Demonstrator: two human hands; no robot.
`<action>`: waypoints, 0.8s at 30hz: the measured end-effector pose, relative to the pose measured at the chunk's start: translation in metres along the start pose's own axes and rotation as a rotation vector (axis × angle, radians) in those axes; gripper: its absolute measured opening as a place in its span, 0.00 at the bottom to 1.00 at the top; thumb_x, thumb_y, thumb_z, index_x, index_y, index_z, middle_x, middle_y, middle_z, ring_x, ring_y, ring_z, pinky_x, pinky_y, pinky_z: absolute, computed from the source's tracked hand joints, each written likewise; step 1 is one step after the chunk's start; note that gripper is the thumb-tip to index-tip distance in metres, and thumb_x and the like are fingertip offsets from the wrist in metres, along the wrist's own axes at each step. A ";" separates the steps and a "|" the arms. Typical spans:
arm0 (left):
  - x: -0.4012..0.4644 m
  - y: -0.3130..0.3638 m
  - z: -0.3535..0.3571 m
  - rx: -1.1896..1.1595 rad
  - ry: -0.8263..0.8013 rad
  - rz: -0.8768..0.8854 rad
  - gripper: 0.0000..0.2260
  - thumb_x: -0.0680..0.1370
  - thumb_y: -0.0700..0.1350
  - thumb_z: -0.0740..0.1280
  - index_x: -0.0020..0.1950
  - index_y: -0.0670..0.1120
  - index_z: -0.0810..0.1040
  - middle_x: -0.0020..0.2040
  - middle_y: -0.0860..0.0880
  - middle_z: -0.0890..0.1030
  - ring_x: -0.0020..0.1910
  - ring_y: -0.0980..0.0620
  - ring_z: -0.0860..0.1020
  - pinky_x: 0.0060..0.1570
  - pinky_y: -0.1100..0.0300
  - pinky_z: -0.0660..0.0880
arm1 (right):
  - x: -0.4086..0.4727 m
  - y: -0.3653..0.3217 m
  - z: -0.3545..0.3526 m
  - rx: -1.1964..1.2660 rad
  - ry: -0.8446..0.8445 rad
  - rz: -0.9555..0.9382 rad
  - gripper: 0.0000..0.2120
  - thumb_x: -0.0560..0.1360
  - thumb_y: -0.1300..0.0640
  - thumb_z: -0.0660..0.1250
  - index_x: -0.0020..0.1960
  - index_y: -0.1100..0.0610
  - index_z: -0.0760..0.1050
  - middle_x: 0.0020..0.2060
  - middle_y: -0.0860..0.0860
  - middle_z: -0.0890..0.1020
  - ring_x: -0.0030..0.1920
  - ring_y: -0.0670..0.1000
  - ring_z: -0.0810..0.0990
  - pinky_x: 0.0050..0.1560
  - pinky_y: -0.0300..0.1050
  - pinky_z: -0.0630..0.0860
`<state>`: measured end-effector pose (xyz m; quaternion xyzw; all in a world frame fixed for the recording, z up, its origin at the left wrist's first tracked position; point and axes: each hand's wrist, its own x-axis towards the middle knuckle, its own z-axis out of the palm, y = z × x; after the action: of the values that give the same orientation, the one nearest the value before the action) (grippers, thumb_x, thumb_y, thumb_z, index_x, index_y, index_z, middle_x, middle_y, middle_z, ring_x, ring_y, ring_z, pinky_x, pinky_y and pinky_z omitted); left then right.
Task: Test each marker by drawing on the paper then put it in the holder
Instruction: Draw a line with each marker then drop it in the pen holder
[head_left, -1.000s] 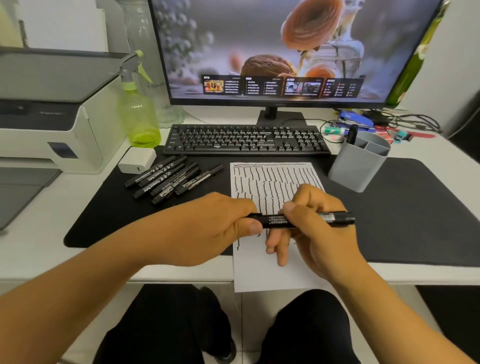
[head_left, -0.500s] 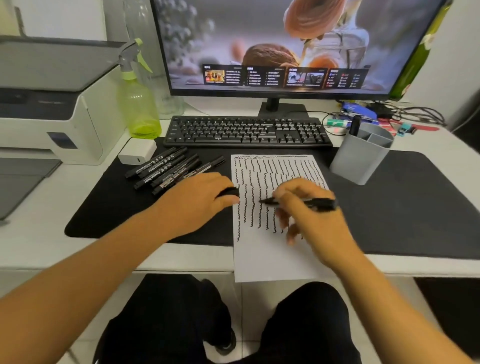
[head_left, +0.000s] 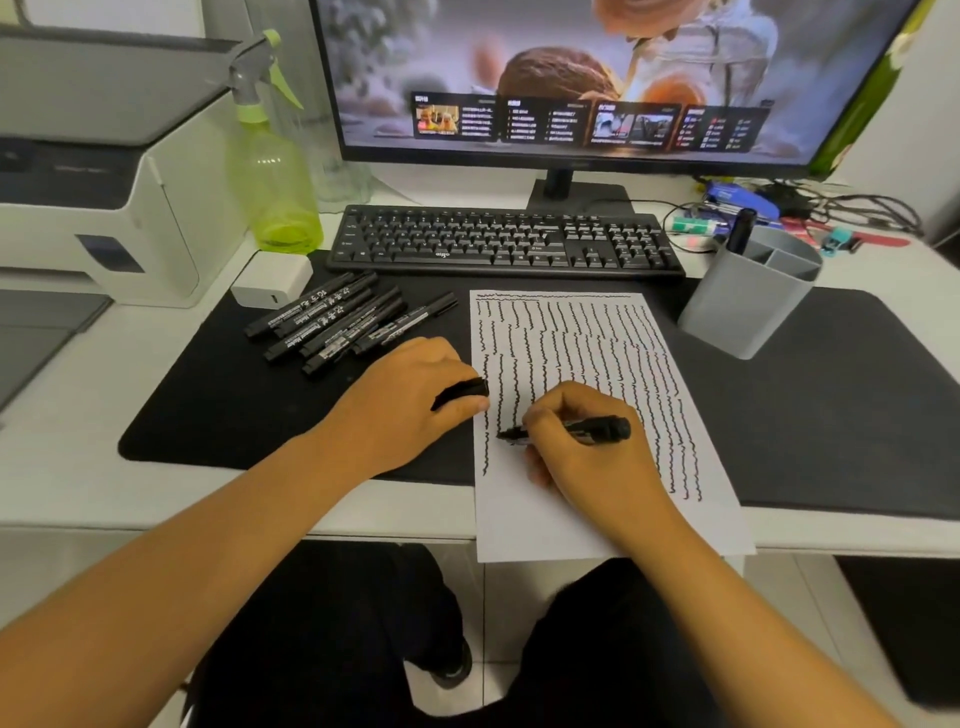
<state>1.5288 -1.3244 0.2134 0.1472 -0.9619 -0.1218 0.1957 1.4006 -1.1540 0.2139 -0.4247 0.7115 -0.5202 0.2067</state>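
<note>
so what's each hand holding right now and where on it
The right hand grips an uncapped marker along its barrel near the tip; the left hand pinches its black cap.

Marker in use: black, uncapped, lying nearly level, tip on the paper's near left part.
Cap: black, just left of the paper.
Paper: white sheet covered in wavy black lines, near edge overhanging the table.
Loose markers: black, capped, clustered far left.
Holder: grey, far right, one marker upright inside.
</note>
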 end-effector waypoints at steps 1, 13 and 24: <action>0.000 0.000 0.000 -0.005 0.004 0.002 0.15 0.76 0.57 0.64 0.54 0.48 0.80 0.44 0.52 0.76 0.43 0.56 0.71 0.42 0.59 0.72 | 0.000 0.000 0.001 -0.008 0.000 0.001 0.09 0.77 0.55 0.67 0.38 0.49 0.80 0.30 0.44 0.83 0.32 0.45 0.80 0.37 0.40 0.77; 0.002 -0.004 0.004 -0.043 0.007 -0.027 0.15 0.75 0.57 0.65 0.52 0.47 0.81 0.44 0.52 0.76 0.42 0.57 0.70 0.43 0.60 0.71 | -0.001 0.000 0.004 0.045 -0.004 0.011 0.10 0.70 0.47 0.62 0.34 0.49 0.78 0.27 0.44 0.80 0.28 0.46 0.77 0.31 0.40 0.71; 0.003 -0.004 0.004 -0.061 -0.004 -0.034 0.16 0.75 0.58 0.65 0.52 0.48 0.81 0.45 0.52 0.76 0.42 0.57 0.70 0.42 0.60 0.71 | -0.005 0.001 0.001 0.028 -0.048 -0.020 0.14 0.71 0.49 0.62 0.33 0.56 0.78 0.27 0.50 0.80 0.28 0.48 0.77 0.29 0.40 0.73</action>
<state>1.5253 -1.3288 0.2091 0.1573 -0.9554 -0.1549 0.1962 1.4040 -1.1506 0.2120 -0.4413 0.6946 -0.5219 0.2244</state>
